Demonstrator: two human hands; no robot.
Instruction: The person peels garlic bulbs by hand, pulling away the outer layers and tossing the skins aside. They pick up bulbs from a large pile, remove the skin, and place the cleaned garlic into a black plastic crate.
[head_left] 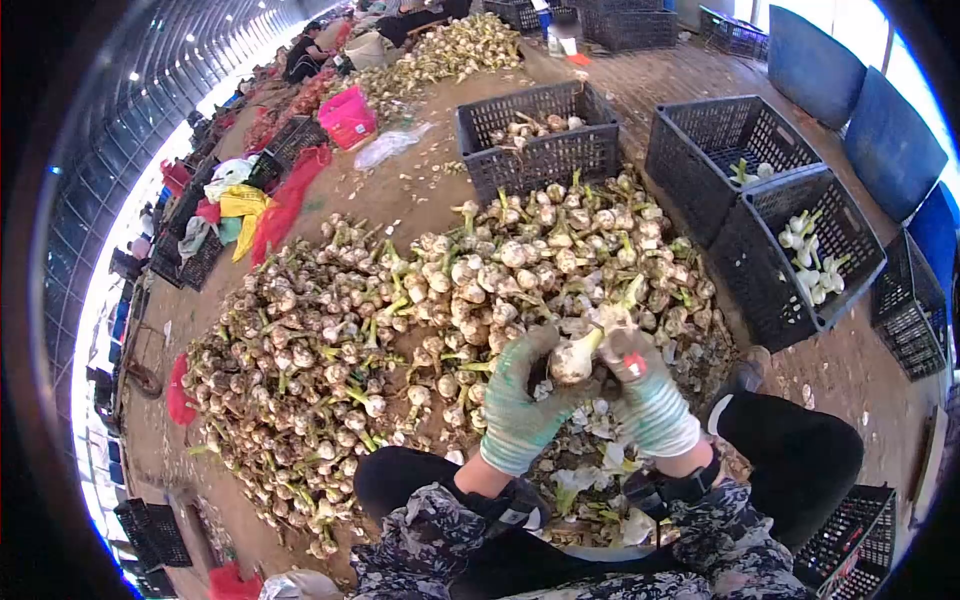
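A garlic bulb [573,362] with a short pale green stem is held between my two gloved hands, above the near side of a large garlic heap [330,340]. My left hand [522,408], in a green and white glove, is closed round the bulb's left and lower side. My right hand [648,392] pinches at the stem and loose outer skin on the right; its fingertips are partly hidden. Peeled skins [590,465] lie beneath my hands, between my knees.
A black crate [540,150] with some bulbs stands behind the heap. At right, another crate [815,250] holds peeled white garlic, beside a similar crate [690,175]. Farther off are a pink bucket [348,117], a second garlic heap [460,50] and a seated person [303,55].
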